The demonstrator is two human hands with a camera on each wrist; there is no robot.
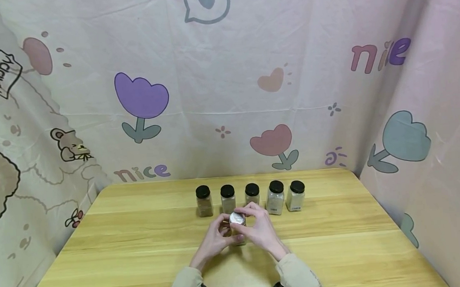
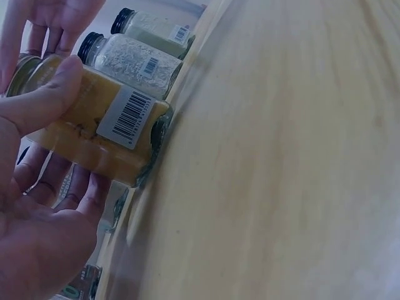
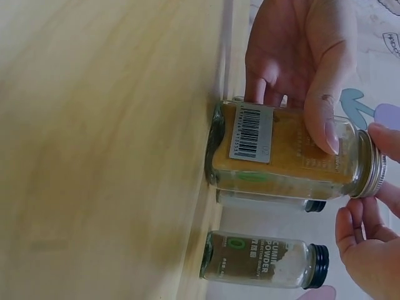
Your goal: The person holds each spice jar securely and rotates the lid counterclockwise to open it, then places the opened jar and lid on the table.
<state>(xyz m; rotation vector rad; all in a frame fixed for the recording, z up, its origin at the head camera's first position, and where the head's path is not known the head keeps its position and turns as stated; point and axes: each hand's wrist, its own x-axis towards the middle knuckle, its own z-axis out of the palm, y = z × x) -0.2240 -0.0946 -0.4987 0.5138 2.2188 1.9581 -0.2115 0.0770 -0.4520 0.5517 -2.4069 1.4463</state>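
Observation:
A square glass spice jar (image 3: pixel 287 175) of orange-yellow powder, with a white barcode label, stands upright on the table before me. My left hand (image 1: pixel 213 244) holds it round the body; the left wrist view shows the thumb along one side and the fingers behind. With thumb and fingertips, my right hand (image 1: pixel 264 232) grips the rim of its silver metal lid (image 1: pixel 237 217). The lid sits on the jar's mouth. How tightly it is screwed cannot be seen.
Behind the hands stands a row of several black-capped spice jars (image 1: pixel 276 199). One of them, a cumin powder jar (image 3: pixel 256 259), shows its label in the right wrist view. The wooden table (image 1: pixel 140 240) runs back to a printed curtain (image 1: pixel 208 73).

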